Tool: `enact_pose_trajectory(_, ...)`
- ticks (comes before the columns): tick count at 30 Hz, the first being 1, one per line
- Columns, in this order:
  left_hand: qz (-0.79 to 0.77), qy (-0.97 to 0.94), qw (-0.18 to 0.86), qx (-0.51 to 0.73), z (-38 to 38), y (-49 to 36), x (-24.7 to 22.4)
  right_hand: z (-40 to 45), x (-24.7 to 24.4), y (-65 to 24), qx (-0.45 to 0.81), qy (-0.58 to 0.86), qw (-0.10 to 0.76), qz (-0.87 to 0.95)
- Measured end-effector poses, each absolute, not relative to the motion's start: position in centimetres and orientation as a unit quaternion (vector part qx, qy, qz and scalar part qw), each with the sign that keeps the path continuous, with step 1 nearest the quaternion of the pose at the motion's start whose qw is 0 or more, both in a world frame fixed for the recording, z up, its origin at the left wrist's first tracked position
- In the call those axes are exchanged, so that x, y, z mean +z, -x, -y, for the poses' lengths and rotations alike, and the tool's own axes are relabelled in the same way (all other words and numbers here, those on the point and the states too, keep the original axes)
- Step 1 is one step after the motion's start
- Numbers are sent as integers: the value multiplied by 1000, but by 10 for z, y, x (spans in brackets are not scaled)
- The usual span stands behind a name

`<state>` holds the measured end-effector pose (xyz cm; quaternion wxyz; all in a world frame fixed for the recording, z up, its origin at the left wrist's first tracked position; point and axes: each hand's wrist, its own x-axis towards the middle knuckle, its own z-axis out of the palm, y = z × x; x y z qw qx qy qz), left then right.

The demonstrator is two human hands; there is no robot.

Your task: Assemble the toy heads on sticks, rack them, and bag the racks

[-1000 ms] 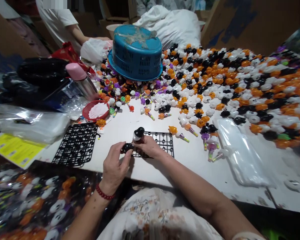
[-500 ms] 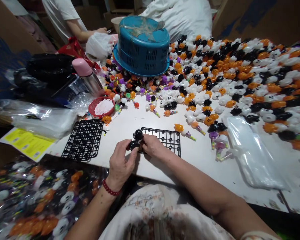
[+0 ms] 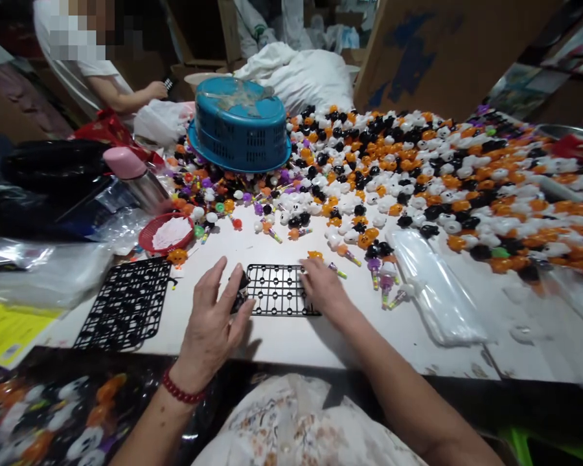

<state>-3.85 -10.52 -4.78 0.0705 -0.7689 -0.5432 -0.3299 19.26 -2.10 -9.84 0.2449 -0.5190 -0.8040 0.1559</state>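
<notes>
My left hand point(image 3: 212, 317) is open, its fingers spread around a black round-headed toy point(image 3: 241, 291) at the left end of a black plastic grid point(image 3: 275, 291). The hand partly hides the toy, and I cannot tell whether it touches it. My right hand point(image 3: 326, 290) reaches over the grid's right end with fingers apart and slightly bent. Just beyond those fingertips lies an orange pumpkin toy point(image 3: 315, 255), beside a small tube with a yellow-green end point(image 3: 337, 270). A stack of black grids point(image 3: 124, 304) lies to the left.
A large pile of white, orange and black toys point(image 3: 393, 155) covers the back and right. An upturned blue basket point(image 3: 243, 126) stands among small pieces. Clear plastic bags point(image 3: 440, 291) lie right; a red basket point(image 3: 143, 243) and pink-capped flask point(image 3: 136, 178) stand left. Another person's arm point(image 3: 121, 97) is behind.
My hands have moved apart from the black toys they held together. The left hand has opened beside the grid, and the right has gone toward the orange toy. The view has shifted.
</notes>
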Motion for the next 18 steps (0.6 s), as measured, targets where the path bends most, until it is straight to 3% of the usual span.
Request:
enact_pose_trajectory(3,528,798,46,-285,95,38,-46,14,-101,-243,33,620,141,771)
enact_pose_trajectory(7,554,778,42,-294,90,38,-57,8,-114,-262,4,616,53,786)
enact_pose_trajectory(14,591,744,55,-307,96,38,-65,13,-107,-215,38,563,105,819)
enact_pose_trajectory(18,599,743,36,-298,98,39,-65,12,-94,-173,158,515,172,825)
